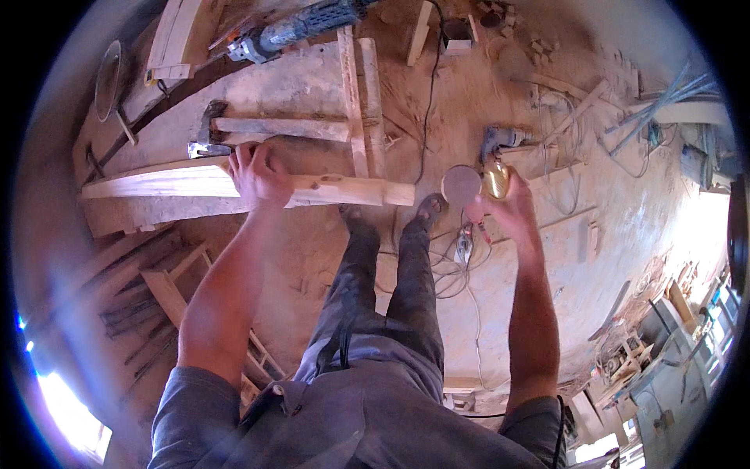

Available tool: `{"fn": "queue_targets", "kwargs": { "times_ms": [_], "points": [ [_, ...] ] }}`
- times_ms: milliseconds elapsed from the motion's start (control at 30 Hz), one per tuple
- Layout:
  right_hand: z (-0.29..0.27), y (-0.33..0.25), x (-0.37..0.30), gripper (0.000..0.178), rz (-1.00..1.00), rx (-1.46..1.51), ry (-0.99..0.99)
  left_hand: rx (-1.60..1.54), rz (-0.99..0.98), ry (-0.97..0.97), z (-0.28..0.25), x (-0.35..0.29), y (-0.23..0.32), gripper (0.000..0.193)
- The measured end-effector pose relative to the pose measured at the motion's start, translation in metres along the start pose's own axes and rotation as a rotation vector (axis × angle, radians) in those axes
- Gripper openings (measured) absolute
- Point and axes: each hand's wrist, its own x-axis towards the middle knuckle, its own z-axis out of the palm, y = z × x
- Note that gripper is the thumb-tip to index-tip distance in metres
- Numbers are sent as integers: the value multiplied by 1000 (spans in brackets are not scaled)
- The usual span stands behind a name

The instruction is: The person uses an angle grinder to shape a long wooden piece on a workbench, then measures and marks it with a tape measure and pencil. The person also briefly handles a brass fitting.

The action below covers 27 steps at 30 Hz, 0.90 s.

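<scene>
Beam on bench is clasped from above by left hand; sander is gripped by right hand, apart from beam. Beam should be kept steady, disc clear of left hand.

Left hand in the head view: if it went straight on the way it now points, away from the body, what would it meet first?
The left hand, on the pale wooden beam, would probably meet the wooden handle lying just beyond; the height between them is unclear.
</scene>
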Motion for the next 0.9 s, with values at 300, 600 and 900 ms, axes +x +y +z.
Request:
{"fn": "queue_targets", "kwargs": {
  "times_ms": [300,600,900],
  "points": [
    [57,-184,46,50,-172,-67,-82,-83,-18,46,-7,5,2,23],
    [105,-241,94,55,-278,-228,-129,-190,-55,69,-10,4,3,20],
    [187,-289,126,51,-839,-514,-59,-210,-121,-9,-16,2,1,35]
  ]
}}
